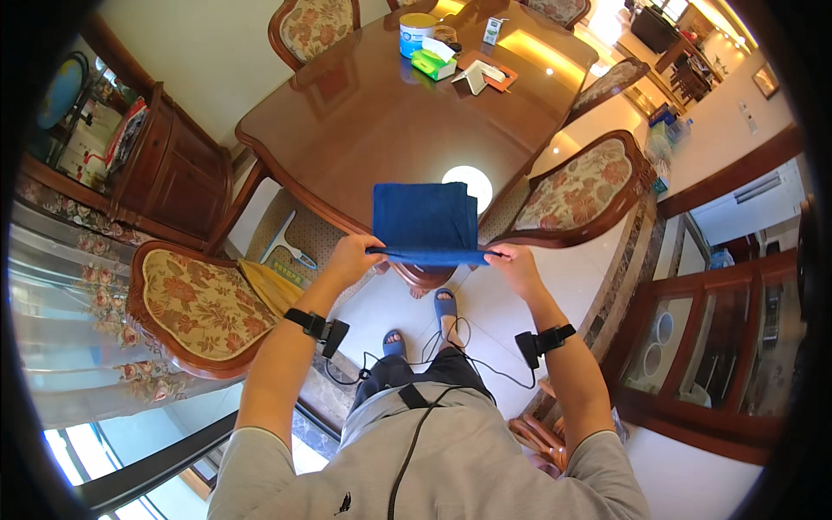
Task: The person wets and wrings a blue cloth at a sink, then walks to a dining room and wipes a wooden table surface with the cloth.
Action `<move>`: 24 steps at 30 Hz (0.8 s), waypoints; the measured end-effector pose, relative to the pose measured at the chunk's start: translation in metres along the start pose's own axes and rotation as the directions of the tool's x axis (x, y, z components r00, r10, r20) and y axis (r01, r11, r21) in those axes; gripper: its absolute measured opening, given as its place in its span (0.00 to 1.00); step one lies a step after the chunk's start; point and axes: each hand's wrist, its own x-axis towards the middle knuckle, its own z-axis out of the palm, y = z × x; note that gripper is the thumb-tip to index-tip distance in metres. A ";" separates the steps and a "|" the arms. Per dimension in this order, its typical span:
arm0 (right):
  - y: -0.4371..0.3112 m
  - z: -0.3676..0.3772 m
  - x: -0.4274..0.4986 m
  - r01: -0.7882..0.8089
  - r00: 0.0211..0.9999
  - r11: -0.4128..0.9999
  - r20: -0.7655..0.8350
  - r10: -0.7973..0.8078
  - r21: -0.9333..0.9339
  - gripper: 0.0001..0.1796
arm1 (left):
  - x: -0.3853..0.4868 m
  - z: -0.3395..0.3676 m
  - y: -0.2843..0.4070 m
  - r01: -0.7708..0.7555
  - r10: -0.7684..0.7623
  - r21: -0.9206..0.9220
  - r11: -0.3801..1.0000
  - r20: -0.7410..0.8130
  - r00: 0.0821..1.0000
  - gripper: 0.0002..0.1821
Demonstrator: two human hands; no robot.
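A folded dark blue cloth lies over the near corner of the glossy wooden table. Its near edge is lifted and drawn taut between my two hands. My left hand pinches the left end of that edge, just off the table's rim. At the right end, my right hand grips the other corner between thumb and fingers. The far part of the cloth rests flat in layers, with a second layer showing along its right side.
Farther back on the table are a tissue pack, a blue-and-white can, a small carton and an orange-brown folder. Floral chairs stand left and right. A squeegee lies on a chair seat. Cables hang near my legs.
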 end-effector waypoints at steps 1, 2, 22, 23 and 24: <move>0.012 0.000 0.015 -0.072 0.997 0.996 -0.028 0.071 -0.055 0.12 | 0.013 0.006 -0.008 0.008 -0.009 -0.030 1.000 -0.057 0.998 0.15; 0.018 -0.003 0.028 0.000 0.999 0.989 -0.049 -0.008 -0.149 0.12 | 0.025 0.012 -0.013 0.042 -0.048 -0.062 0.997 -0.104 0.993 0.16; 0.027 0.083 0.192 0.804 0.594 0.338 0.623 -0.510 -0.490 0.31 | -0.285 0.068 -0.058 0.544 -0.953 -0.799 0.257 -0.115 0.281 0.18; 0.031 0.072 0.204 0.753 0.651 0.330 0.572 -0.499 -0.570 0.31 | -0.310 0.077 -0.054 0.498 -0.960 -0.837 0.226 -0.105 0.260 0.18; 0.038 0.055 0.216 0.684 0.702 0.328 0.465 -0.539 -0.652 0.31 | -0.331 0.087 -0.047 0.437 -0.957 -0.873 0.217 -0.101 0.273 0.19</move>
